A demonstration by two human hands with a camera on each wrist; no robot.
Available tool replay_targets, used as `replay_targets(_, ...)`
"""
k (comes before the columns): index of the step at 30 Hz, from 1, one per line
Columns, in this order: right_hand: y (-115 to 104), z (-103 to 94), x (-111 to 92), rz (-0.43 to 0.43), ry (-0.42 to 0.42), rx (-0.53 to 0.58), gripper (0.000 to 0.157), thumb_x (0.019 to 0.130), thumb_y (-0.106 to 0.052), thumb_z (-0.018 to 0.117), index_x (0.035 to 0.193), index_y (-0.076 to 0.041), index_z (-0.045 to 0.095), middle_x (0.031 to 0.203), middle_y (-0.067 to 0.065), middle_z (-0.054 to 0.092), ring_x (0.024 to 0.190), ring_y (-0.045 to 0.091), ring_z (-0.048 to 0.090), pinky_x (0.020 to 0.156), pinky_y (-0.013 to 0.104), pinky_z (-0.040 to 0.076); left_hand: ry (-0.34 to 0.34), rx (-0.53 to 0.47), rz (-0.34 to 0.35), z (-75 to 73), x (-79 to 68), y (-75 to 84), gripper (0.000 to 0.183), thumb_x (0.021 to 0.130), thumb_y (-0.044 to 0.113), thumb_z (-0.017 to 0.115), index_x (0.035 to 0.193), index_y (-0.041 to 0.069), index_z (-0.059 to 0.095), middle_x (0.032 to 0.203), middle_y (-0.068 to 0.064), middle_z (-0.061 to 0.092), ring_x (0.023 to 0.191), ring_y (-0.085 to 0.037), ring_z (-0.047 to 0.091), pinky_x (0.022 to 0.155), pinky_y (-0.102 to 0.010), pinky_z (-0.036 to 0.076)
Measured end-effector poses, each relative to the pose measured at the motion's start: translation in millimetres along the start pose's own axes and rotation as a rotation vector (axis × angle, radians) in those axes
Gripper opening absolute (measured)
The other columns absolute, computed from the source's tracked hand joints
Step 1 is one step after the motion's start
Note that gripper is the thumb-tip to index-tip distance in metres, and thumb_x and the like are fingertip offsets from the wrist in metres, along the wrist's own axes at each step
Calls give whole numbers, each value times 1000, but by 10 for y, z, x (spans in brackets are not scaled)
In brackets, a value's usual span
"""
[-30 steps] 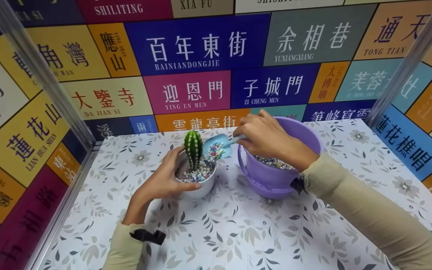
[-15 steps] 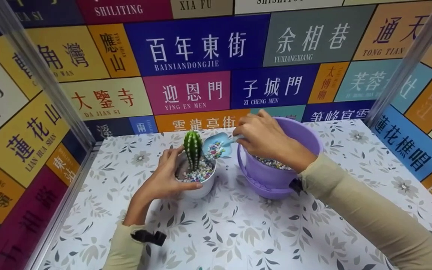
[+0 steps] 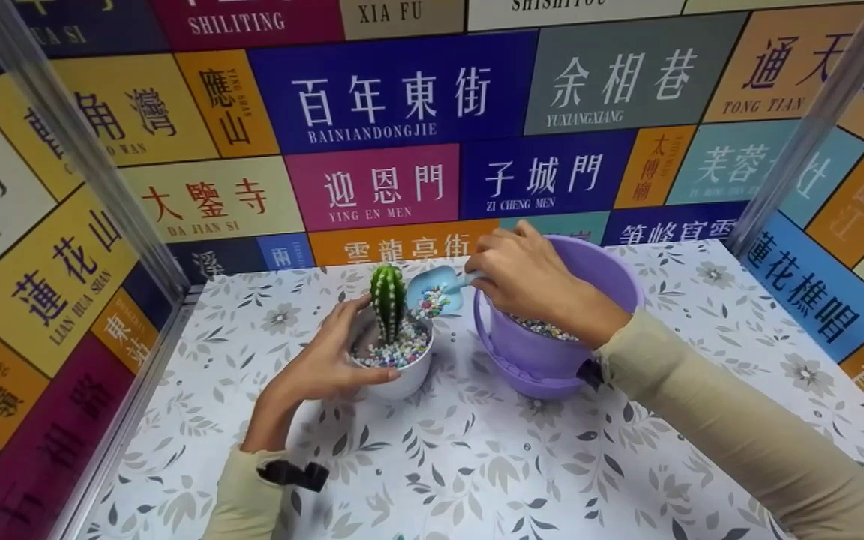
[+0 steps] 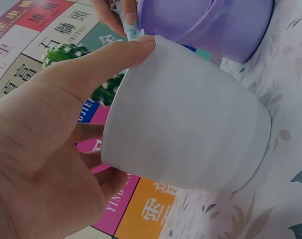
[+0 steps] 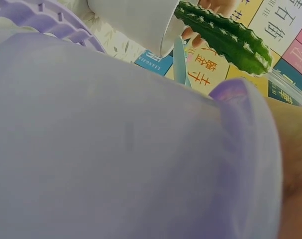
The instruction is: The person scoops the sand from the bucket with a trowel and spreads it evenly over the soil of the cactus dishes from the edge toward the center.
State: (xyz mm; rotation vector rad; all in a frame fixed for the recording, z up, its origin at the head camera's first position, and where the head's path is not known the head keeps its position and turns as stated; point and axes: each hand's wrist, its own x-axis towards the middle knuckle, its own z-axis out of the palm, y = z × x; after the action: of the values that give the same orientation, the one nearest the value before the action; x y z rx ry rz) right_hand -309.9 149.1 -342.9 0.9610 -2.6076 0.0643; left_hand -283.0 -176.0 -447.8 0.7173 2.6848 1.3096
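Floral tabletop (image 3: 477, 457), left grip (image 3: 323, 358) clasping white cactus pot (image 3: 404, 379), right grip (image 3: 526, 274) pinching blue scoop (image 3: 443, 277) of pebbles (image 3: 433, 301)

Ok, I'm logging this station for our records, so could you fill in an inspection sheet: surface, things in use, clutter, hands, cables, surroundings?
Surface: tabletop, white with a leaf-and-flower print.
Things in use: cactus upright in a white pot; blue scoop carrying multicoloured pebbles at the pot's rim, contact unclear; purple bucket containing more pebbles.
Clutter: nothing seen for certain.
Left hand: holds the white pot, thumb on its near side.
Right hand: grips the blue scoop's handle, above the purple bucket.
Cables: nothing seen.
Surroundings: wall of coloured panels with Chinese and Latin lettering.
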Motion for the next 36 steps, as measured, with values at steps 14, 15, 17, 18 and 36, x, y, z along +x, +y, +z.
replay_targets(14, -44, 15, 6, -2, 32, -32, 12, 100, -16, 76, 106, -16, 86, 109, 9, 79, 101, 32, 68, 83, 48, 40, 50, 122, -66, 88, 18, 87, 132, 73, 61, 97, 172, 17, 23, 166, -16, 34, 156, -36, 32, 127, -63, 36)
replay_targets(15, -44, 17, 6, -1, 32, -32, 12, 100, -16, 76, 106, -15, 86, 109, 8, 79, 101, 32, 69, 83, 48, 40, 48, 116, -63, 77, 15, 86, 132, 72, 60, 97, 172, 17, 23, 167, -16, 34, 157, -36, 30, 128, -64, 35)
replay_targets(17, -45, 17, 6, -1, 31, -34, 11, 99, -16, 76, 106, -15, 85, 109, 8, 78, 101, 32, 68, 83, 48, 41, 36, 106, -59, 59, 9, 76, 132, 73, 60, 97, 173, 17, 21, 171, -16, 31, 160, -37, 27, 129, -65, 33)
replay_targets(18, -45, 17, 6, -1, 30, -37, 11, 99, -16, 77, 106, -15, 85, 109, 8, 78, 101, 32, 68, 83, 48, 41, 30, 102, -60, 50, 6, 74, 132, 74, 60, 97, 173, 17, 20, 173, -15, 28, 162, -37, 25, 130, -65, 32)
replay_targets(36, -58, 29, -9, -1, 45, -54, 10, 99, -17, 78, 106, -15, 85, 109, 9, 78, 100, 32, 67, 84, 47, 40, 0, 71, -3, -6, -12, 32, 130, 76, 53, 97, 174, 19, 19, 178, -12, 27, 161, -36, 25, 132, -65, 26)
